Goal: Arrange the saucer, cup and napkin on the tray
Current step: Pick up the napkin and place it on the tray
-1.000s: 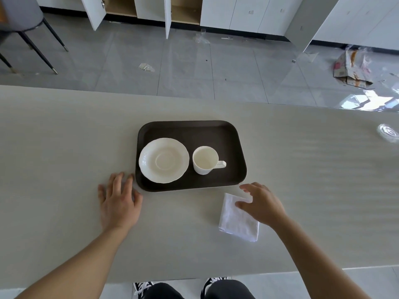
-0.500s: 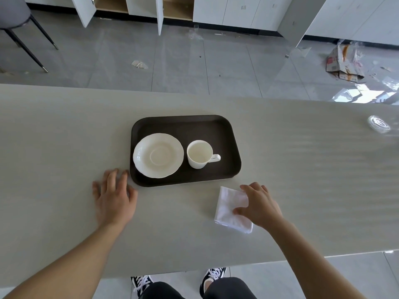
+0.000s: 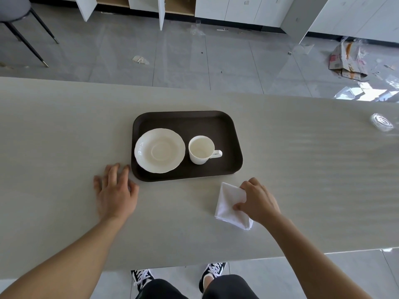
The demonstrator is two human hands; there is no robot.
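A dark brown tray (image 3: 231, 124) lies on the pale table. On its left half rests a white saucer (image 3: 159, 150) with a scalloped rim. Beside it on the right stands a white cup (image 3: 200, 150), upright, handle pointing right. A folded white napkin (image 3: 228, 203) lies on the table just below the tray's near right corner. My right hand (image 3: 258, 200) grips the napkin's right edge between thumb and fingers. My left hand (image 3: 116, 192) lies flat on the table with fingers spread, fingertips close to the tray's near left corner.
A clear glass dish (image 3: 381, 122) sits at the table's far right. Beyond the table is a grey tiled floor with scraps, a torn bag (image 3: 347, 61), a chair (image 3: 19, 20) at far left and white cabinets with open doors. My shoes show under the near edge.
My right hand has closed its thumb and fingers on the napkin's right side, and the napkin has shifted slightly. My left hand has stayed flat beside the tray.
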